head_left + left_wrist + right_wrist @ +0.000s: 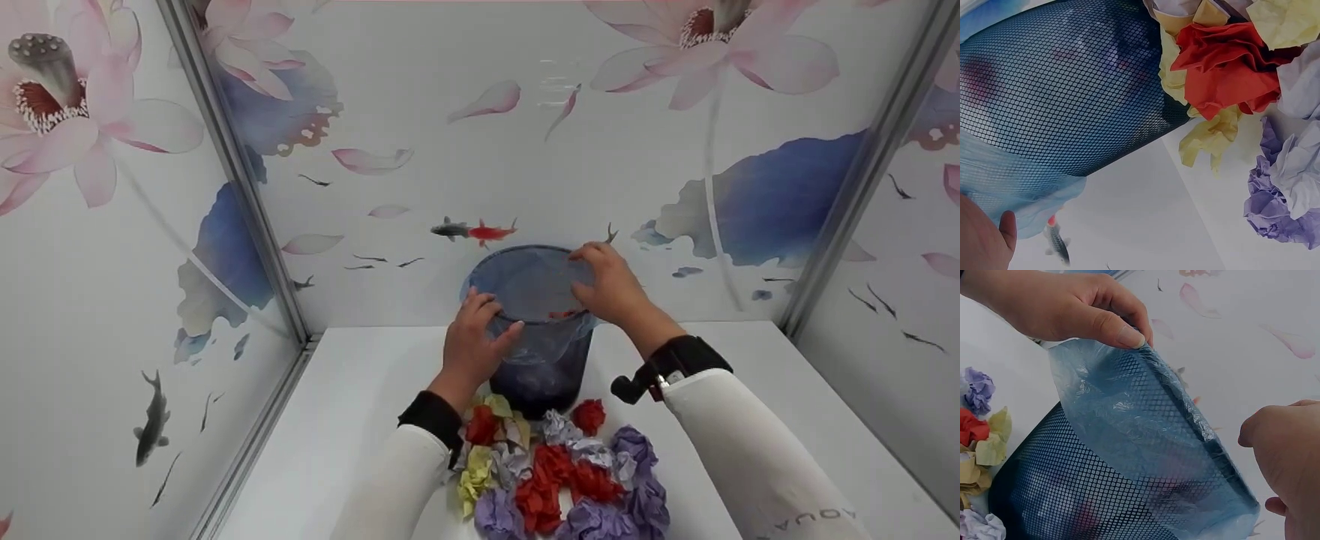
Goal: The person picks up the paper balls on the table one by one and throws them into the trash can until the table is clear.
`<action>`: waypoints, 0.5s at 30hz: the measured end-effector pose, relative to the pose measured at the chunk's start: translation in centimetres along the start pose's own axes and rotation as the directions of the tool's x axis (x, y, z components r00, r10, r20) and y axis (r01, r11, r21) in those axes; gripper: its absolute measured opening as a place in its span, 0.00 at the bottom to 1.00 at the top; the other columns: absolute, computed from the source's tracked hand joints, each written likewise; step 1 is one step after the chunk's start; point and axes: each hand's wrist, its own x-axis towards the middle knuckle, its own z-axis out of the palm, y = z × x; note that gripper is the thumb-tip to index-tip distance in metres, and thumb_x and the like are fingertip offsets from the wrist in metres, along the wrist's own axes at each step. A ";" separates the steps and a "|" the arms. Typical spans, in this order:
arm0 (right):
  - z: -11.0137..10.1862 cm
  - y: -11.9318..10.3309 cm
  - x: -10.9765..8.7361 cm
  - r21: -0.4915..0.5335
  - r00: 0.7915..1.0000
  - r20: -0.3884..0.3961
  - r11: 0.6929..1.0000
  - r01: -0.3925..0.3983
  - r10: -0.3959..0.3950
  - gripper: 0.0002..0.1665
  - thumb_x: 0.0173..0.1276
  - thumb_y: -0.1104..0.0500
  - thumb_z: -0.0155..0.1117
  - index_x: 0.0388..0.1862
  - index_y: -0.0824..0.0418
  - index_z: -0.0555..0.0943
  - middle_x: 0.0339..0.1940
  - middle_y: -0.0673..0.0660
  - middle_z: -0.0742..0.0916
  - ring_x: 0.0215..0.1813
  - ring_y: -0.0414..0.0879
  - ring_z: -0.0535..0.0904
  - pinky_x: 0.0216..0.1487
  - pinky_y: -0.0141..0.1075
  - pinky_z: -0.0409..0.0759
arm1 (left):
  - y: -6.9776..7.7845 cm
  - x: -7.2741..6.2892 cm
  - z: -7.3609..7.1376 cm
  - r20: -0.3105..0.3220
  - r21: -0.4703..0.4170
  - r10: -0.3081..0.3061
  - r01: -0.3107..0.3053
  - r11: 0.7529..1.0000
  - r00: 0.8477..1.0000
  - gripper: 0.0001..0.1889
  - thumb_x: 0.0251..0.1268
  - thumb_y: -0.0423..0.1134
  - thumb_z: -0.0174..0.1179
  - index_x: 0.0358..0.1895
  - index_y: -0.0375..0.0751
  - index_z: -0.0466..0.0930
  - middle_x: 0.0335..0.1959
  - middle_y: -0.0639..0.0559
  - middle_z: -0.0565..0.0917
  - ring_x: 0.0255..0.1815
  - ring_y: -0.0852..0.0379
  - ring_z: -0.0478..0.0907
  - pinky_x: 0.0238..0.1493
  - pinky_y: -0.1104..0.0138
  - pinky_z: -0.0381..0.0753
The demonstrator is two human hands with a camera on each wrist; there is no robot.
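Note:
A dark mesh trash bin stands upright beyond the paper. A thin translucent blue trash bag lines it and is folded outward over its rim. At the near left of the rim, my left hand pinches the bag and rim, its thumb on the outside in the right wrist view. My right hand is at the right side of the rim, thumb and fingers spread apart with nothing between them. Something small and red shows within the bin's mouth.
Crumpled paper balls in red, yellow, white and purple lie in front of the bin on the white table. Panels printed with lotus flowers and fish stand behind and at both sides.

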 end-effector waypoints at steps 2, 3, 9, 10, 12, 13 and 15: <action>-0.4 0.0 -0.3 0.006 1.000 0.000 1.000 0.016 -0.016 0.26 0.70 0.60 0.66 0.66 0.61 0.77 0.74 0.65 0.71 0.76 0.63 0.68 0.74 0.59 0.70 | 0.0 0.1 0.0 -0.002 -0.008 -0.001 0.001 1.000 1.000 0.29 0.71 0.66 0.56 0.56 0.45 0.84 0.67 0.47 0.79 0.83 0.44 0.60 0.75 0.52 0.72; -0.7 -0.1 -0.5 0.008 1.000 0.000 1.000 0.021 -0.021 0.26 0.70 0.59 0.66 0.66 0.60 0.77 0.75 0.65 0.71 0.77 0.63 0.67 0.74 0.59 0.70 | 0.0 0.1 0.0 -0.005 -0.013 0.001 -0.001 1.000 1.000 0.29 0.71 0.66 0.57 0.56 0.45 0.84 0.67 0.47 0.79 0.83 0.43 0.60 0.75 0.51 0.71; -2.5 0.2 -2.3 -0.002 0.999 -0.003 0.999 0.046 -0.046 0.24 0.71 0.58 0.66 0.65 0.60 0.78 0.74 0.64 0.73 0.76 0.63 0.68 0.75 0.60 0.68 | -0.1 0.0 0.1 -0.009 -0.031 0.009 -0.010 0.999 1.000 0.29 0.71 0.66 0.57 0.56 0.44 0.84 0.67 0.46 0.78 0.83 0.42 0.60 0.75 0.50 0.71; -2.8 0.4 -2.7 -0.006 0.999 -0.004 0.999 0.050 -0.050 0.24 0.71 0.58 0.66 0.64 0.60 0.78 0.74 0.64 0.73 0.76 0.63 0.68 0.75 0.61 0.68 | -0.1 0.0 0.1 -0.006 -0.031 0.008 -0.008 0.999 1.000 0.29 0.71 0.66 0.57 0.56 0.44 0.84 0.67 0.47 0.78 0.83 0.43 0.59 0.75 0.50 0.71; -3.4 0.9 -3.6 -0.008 0.998 -0.004 0.998 0.056 -0.056 0.22 0.71 0.59 0.66 0.63 0.60 0.78 0.73 0.64 0.73 0.76 0.63 0.69 0.75 0.61 0.68 | -0.1 0.0 0.1 0.002 -0.029 0.003 -0.003 1.000 1.000 0.29 0.71 0.66 0.56 0.56 0.44 0.84 0.68 0.47 0.78 0.84 0.43 0.58 0.75 0.51 0.71; -3.5 1.2 -4.2 -0.009 0.998 -0.005 0.998 0.060 -0.060 0.22 0.71 0.59 0.66 0.62 0.61 0.78 0.73 0.64 0.74 0.75 0.63 0.69 0.75 0.62 0.68 | 0.0 0.0 0.0 0.004 -0.029 0.000 0.000 1.000 1.000 0.29 0.71 0.66 0.56 0.55 0.44 0.84 0.68 0.47 0.78 0.84 0.44 0.58 0.75 0.51 0.71; -3.7 1.9 -5.3 -0.010 0.998 -0.004 0.998 0.062 -0.062 0.21 0.71 0.60 0.65 0.61 0.61 0.79 0.73 0.65 0.74 0.75 0.64 0.69 0.75 0.62 0.68 | 0.0 0.0 0.0 0.007 -0.022 -0.002 0.002 1.000 1.000 0.30 0.71 0.66 0.56 0.56 0.44 0.84 0.68 0.47 0.78 0.84 0.44 0.58 0.75 0.51 0.71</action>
